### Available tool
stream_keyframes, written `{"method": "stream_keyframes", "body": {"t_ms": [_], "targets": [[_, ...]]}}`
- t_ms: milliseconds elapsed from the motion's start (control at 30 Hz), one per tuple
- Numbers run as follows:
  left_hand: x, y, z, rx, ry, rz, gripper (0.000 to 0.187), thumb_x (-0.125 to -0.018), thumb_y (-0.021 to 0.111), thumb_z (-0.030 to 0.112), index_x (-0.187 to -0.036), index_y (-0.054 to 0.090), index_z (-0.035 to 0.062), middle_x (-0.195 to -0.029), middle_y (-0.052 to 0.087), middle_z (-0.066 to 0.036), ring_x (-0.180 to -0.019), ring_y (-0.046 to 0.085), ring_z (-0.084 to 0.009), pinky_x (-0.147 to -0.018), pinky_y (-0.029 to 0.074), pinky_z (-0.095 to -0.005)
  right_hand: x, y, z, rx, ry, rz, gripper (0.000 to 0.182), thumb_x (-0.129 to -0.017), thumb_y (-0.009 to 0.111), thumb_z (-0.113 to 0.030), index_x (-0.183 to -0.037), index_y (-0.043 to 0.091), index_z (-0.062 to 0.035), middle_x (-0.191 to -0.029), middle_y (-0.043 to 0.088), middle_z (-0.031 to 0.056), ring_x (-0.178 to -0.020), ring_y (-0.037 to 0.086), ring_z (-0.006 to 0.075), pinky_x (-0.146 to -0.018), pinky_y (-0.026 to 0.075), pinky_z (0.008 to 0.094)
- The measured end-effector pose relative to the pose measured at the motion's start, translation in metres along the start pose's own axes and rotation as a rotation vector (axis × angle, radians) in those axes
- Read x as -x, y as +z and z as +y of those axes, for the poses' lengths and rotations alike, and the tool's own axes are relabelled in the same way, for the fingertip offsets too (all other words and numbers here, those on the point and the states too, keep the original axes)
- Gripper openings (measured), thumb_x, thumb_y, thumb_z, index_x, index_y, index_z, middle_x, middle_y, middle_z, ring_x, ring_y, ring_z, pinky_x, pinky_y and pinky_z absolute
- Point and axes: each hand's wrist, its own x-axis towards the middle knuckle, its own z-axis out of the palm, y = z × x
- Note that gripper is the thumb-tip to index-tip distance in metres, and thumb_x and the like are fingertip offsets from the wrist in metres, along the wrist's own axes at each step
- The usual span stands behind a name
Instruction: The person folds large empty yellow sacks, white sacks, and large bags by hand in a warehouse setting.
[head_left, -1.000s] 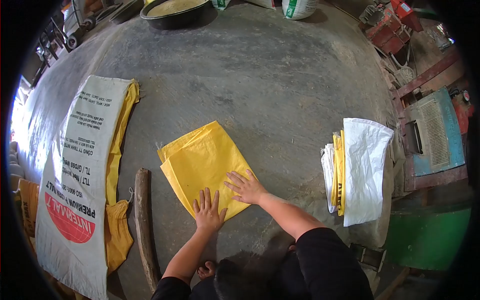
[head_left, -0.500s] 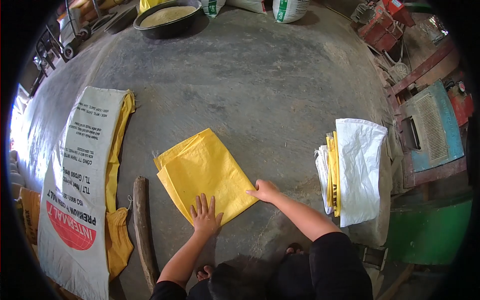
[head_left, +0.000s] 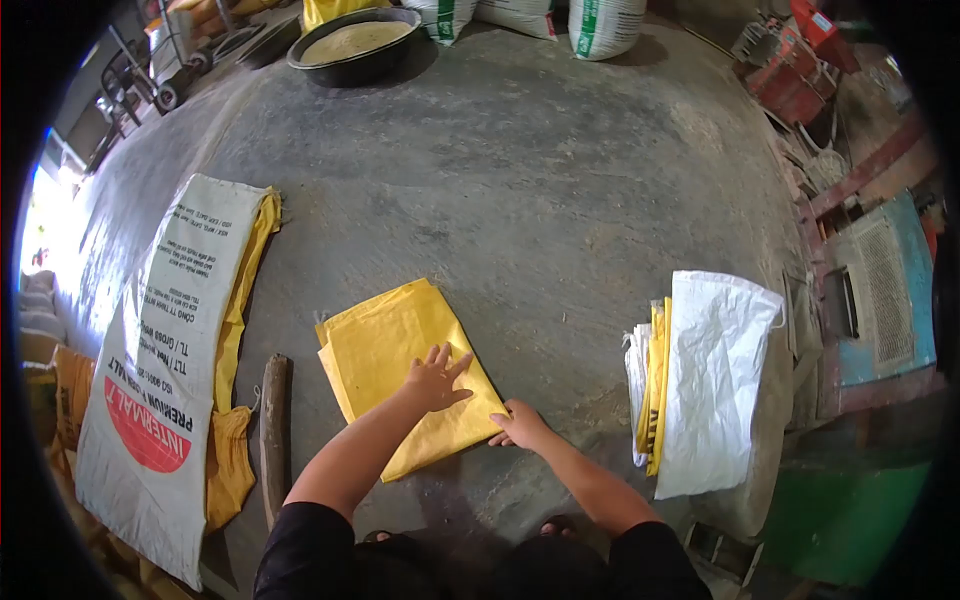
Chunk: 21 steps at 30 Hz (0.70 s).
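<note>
A folded yellow woven sack (head_left: 380,345) lies on the concrete floor in front of me. My left hand (head_left: 437,380) is spread over its right half, palm down and fingers apart. At the sack's right corner, my right hand (head_left: 518,426) pinches the edge, thumb on top and other fingers partly hidden at the side. To the right rests a pile of folded sacks, with a white sack (head_left: 718,385) uppermost and yellow ones (head_left: 657,390) showing beneath its left side.
Left of me lie a long grey printed sack (head_left: 165,350) over yellow sacks and a wooden stick (head_left: 275,435). A black basin (head_left: 365,70) of pale grainy material and filled white bags (head_left: 607,25) stand far off. Machinery (head_left: 880,290) lines the right side.
My left hand has slid up and right across the yellow sack from its lower edge. My right hand stays at the right corner. The view has shifted slightly.
</note>
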Motion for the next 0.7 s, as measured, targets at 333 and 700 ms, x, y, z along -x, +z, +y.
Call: {"method": "stream_keyframes", "body": {"t_ms": [333, 700], "targets": [[-0.037, 0.013, 0.088, 0.124, -0.247, -0.032, 0.074, -0.084, 0.036, 0.067, -0.145, 0.018, 0.0286, -0.146, 0.014, -0.027, -0.137, 0.017, -0.0378, -0.101, 0.029, -0.0519, 0.022, -0.009, 0.050, -0.118, -0.118, 0.075, 0.022, -0.092, 0.051, -0.017, -0.101, 0.047, 0.0026, -0.085, 0.064, 0.0131, -0.059, 0.067, 0.0221, -0.048, 0.050, 0.0273], [-0.040, 0.038, 0.094, 0.239, -0.388, 0.230, 0.070, -0.086, 0.038, 0.061, -0.144, 0.020, 0.0281, -0.152, 0.012, 0.000, -0.139, 0.013, -0.0174, -0.104, 0.016, -0.0635, 0.050, -0.016, 0.068, 0.000, -0.244, 0.170, 0.025, -0.089, 0.054, -0.021, -0.088, 0.051, 0.0033, -0.071, 0.061, 0.0147, -0.052, 0.064, 0.0224, -0.050, 0.049, 0.0327]]}}
